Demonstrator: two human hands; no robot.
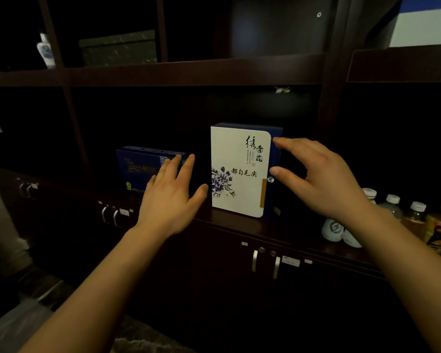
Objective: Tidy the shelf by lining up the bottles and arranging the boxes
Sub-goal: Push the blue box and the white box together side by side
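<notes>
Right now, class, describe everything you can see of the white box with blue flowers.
The white box stands upright on the dark shelf ledge, front facing the camera. The front is white with rounded right corners, black calligraphy, a blue flower print at lower left and a tan strip by the right edge. Its sides look dark blue, likely cardboard. The open right hand has thumb and forefinger at its right edge. The left hand has its thumb just short of the left edge.

It looked like a dim home or office room; dark wooden shelving (189, 70) filled the frame; labelled cabinet doors (222, 276) ran along the bottom; a gift box (237, 171) stood centre, drink bottles (415, 215) lower right.
</notes>
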